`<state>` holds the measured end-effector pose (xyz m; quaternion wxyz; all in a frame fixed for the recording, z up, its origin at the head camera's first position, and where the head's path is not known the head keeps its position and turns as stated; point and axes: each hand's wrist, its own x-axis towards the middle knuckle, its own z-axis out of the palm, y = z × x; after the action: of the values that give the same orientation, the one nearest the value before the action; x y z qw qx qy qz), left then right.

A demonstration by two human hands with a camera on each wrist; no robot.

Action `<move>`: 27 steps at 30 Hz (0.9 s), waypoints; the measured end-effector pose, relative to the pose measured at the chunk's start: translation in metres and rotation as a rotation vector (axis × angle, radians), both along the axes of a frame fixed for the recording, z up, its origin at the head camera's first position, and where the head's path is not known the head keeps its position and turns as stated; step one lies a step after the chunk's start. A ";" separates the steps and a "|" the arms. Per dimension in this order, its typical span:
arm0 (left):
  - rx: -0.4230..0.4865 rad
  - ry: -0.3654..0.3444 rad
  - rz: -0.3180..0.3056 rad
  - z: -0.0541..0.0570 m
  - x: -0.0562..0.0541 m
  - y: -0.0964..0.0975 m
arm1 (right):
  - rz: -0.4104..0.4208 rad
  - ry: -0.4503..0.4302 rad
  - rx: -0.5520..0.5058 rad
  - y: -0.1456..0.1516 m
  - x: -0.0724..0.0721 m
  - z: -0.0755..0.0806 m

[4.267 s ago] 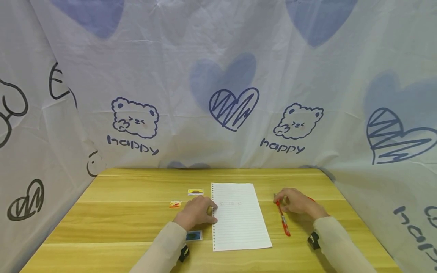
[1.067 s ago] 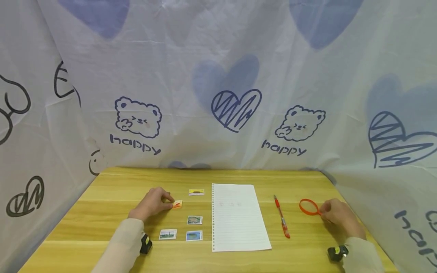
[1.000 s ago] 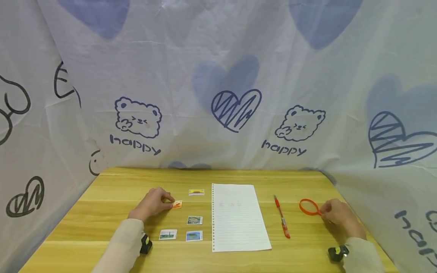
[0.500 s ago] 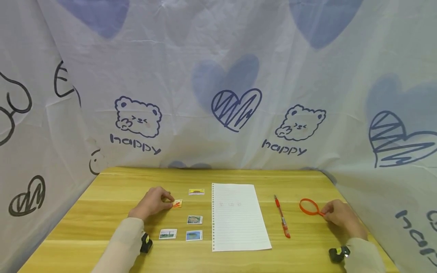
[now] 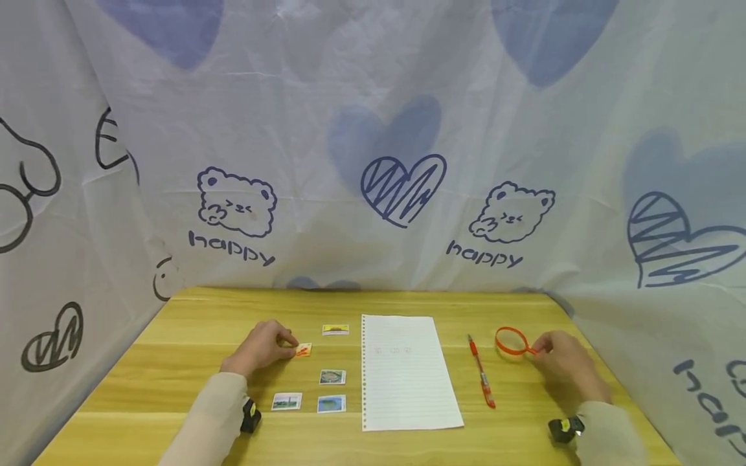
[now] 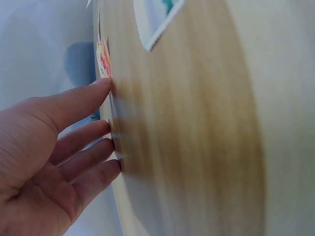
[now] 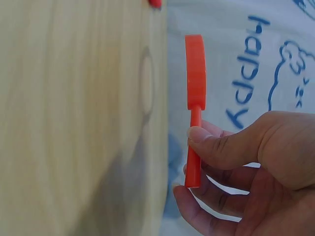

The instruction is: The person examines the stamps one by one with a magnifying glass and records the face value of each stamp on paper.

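It looks like a desk corner: a wood-grained table with paper and pen, enclosed by printed cloth on three sides. Which kind of room, I cannot tell.

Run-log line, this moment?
left hand: touches yellow-and-red paper stamp | right hand: holds red round magnifying glass above wooden table | red pen: on table

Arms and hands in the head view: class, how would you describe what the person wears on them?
The left sleeve and right sleeve are plain and pale cream. At each wrist is a black, boxy device with a yellow marking. The left hand and right hand wear no gloves.
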<state>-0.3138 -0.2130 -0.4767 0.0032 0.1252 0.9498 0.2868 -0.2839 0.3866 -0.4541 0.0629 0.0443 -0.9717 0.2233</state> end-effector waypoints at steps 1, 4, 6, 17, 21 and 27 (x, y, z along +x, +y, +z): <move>-0.001 0.000 -0.002 0.000 0.000 0.000 | 0.003 0.005 0.006 -0.005 -0.001 0.002; 0.004 0.000 -0.004 -0.001 -0.001 0.001 | 0.027 0.018 0.030 -0.019 -0.006 0.010; 0.003 0.006 -0.009 -0.001 -0.001 0.001 | 0.049 0.021 0.039 -0.030 -0.009 0.015; -0.018 0.014 0.003 -0.002 -0.003 0.001 | 0.084 0.024 0.060 -0.088 -0.021 0.028; -0.019 0.024 -0.004 0.000 -0.002 0.002 | 0.126 0.045 0.059 -0.107 -0.024 0.030; -0.020 0.020 0.001 0.003 -0.001 0.003 | 0.155 0.046 0.059 -0.132 -0.031 0.031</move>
<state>-0.3150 -0.2098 -0.4741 -0.0051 0.1273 0.9526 0.2761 -0.3148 0.2547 -0.4229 0.0664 0.1262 -0.9698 0.1977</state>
